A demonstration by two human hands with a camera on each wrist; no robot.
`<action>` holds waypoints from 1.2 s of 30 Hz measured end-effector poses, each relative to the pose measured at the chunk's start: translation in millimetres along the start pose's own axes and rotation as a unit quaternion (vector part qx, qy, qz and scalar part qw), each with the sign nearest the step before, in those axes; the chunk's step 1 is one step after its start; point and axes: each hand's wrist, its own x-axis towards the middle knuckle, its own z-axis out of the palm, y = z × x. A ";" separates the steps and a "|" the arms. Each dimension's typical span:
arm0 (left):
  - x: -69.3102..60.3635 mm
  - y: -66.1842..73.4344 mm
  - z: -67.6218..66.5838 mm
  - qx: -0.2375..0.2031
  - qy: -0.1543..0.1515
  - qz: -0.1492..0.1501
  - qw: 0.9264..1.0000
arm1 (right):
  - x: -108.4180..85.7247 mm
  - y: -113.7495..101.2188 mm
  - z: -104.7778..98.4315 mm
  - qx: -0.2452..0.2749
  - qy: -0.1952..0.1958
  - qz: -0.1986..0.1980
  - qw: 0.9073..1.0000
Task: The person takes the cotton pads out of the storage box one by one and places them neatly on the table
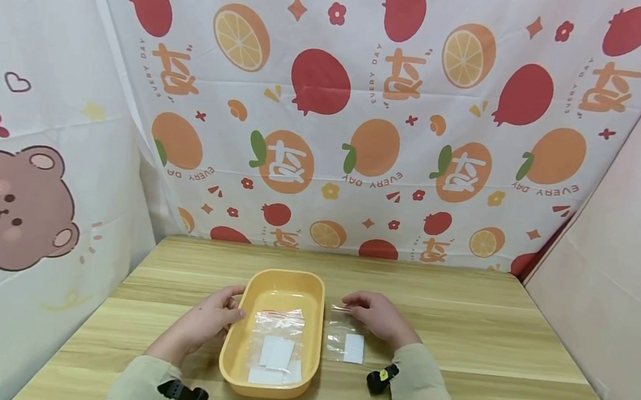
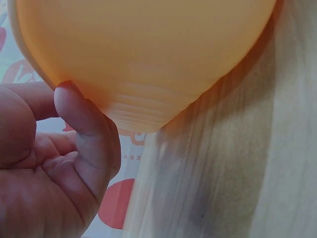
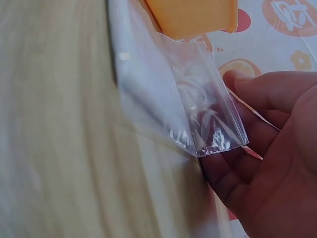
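A yellow rounded plastic tray [image 1: 288, 286] sits on the table, with the left hand [image 1: 205, 321] gripping its left rim. In the left wrist view, the thumb [image 2: 74, 106] lies against the tray's wall [image 2: 148, 64]. Several clear zip bags [image 1: 279, 327] holding white pieces overlap inside the tray. To the tray's right, another clear zip bag [image 1: 336, 338] contains a white rectangular piece [image 1: 354, 349]. The right hand [image 1: 381, 317] pinches that bag near its zip end, and in the right wrist view some fingers are behind the clear film [image 3: 205, 106].
The wooden table [image 1: 476, 334] extends on both sides of the tray. A fruit-print cloth [image 1: 319, 213] hangs at its back edge. A bear-print cloth [image 1: 109, 204] stands on the left and a pale cloth [image 1: 625, 258] on the right. Both wrists wear black cameras.
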 end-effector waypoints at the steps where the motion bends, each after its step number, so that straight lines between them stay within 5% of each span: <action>1: -0.1 -0.2 -0.1 0.000 0.001 0.000 1.000 | -0.2 -0.1 0.1 0.003 0.000 0.003 1.000; 21: -1.0 0.8 -0.6 -0.001 -0.003 0.002 1.000 | -5.8 -17.4 -6.8 0.038 0.030 0.002 0.999; 36: -1.6 0.3 -1.5 0.003 -0.007 0.001 1.000 | -9.6 -51.7 -6.0 0.019 0.023 -0.068 0.997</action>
